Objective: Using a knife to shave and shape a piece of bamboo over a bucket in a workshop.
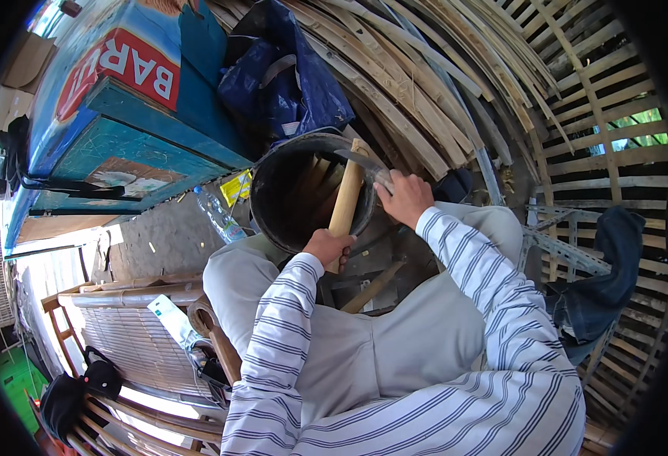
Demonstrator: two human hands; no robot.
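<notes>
left hand (329,248): gripping bamboo piece (347,194), tilted over black bucket (271,186) | right hand (407,199): closed on blade (372,171), probably, blurred | progress: strips (313,186) seemingly already inside bucket; held piece in one length, not split

The left forearm (279,323) reaches straight ahead, its left hand (329,248) closed with the fingers curled under. The right forearm (482,277) slants inward, the right hand (408,197) (farther forward than the other) also closed, back of the hand facing up.
</notes>
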